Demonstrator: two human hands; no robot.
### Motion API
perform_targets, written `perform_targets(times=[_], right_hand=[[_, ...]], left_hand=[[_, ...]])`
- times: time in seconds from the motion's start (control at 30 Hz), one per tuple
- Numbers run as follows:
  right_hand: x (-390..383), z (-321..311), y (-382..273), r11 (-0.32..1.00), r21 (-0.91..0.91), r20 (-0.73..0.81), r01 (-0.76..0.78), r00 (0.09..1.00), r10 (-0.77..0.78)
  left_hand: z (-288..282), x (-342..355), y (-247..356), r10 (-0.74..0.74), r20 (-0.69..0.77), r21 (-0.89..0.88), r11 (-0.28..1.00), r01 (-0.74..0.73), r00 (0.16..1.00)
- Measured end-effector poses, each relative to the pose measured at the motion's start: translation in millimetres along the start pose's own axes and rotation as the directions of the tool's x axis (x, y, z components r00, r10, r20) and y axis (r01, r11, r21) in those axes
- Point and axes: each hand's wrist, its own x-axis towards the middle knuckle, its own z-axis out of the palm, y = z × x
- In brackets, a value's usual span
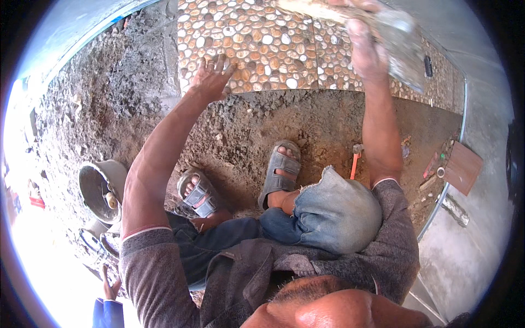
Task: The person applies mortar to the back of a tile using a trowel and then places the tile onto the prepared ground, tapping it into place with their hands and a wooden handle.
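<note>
Pebble-patterned tiles [262,49] in brown, orange and white lie ahead of me on the wet ground. My left hand [212,79] rests with spread fingers at the near left edge of a tile, holding nothing. Above the tiles on the right, my right hand [369,54] is wrapped round a long pale piece of wood [314,10], its thumb on the near side. The wider greyish end of the wood is smeared by motion, so its exact shape is unclear.
An orange-handled hammer [355,162] lies on the soil near my right knee. A mortar-stained bucket [112,177] stands at left. A plain brown tile [463,167] lies at right by the grey wall. Another person's hand [111,287] shows at lower left.
</note>
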Motion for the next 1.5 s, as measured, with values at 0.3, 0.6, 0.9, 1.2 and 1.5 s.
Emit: perform_targets(times=[0.3, 0.6, 0.9, 1.2, 1.5], right_hand=[[-54.7, 29.8, 47.0, 0.909, -0.155, -0.019, -0.387, 0.921, 0.389], [-46.3, 26.2, 45.5, 0.89, 0.023, -0.034, -0.455, 0.89, 0.455], [-30.8, 15.6, 76.4, 0.906, -0.042, -0.157, -0.42, 0.899, 0.41], [9.4, 10.0, 98.9, 0.719, -0.059, -0.159, -0.693, 0.717, 0.678], [-21.7, 5.7, 65.7, 0.968, -0.002, -0.274, -0.25, 0.931, 0.24]], left_hand=[[-2.4, -3.2, 3.6, -0.014, 0.014, -0.045, 0.999, 0.015, 1.0], [-3.2, -4.5, 4.9, -0.011, 0.025, 0.014, 1.0, 0.011, 1.0], [-2.1, -2.9, 2.7, 0.0, 0.002, 0.038, 0.999, 0.0, 1.0], [4.8, 0.8, -1.5, 0.005, 0.013, -0.041, 0.999, -0.004, 1.0], [8.3, 0.6, -1.8, 0.008, -0.034, -0.031, 0.999, -0.009, 0.999]])
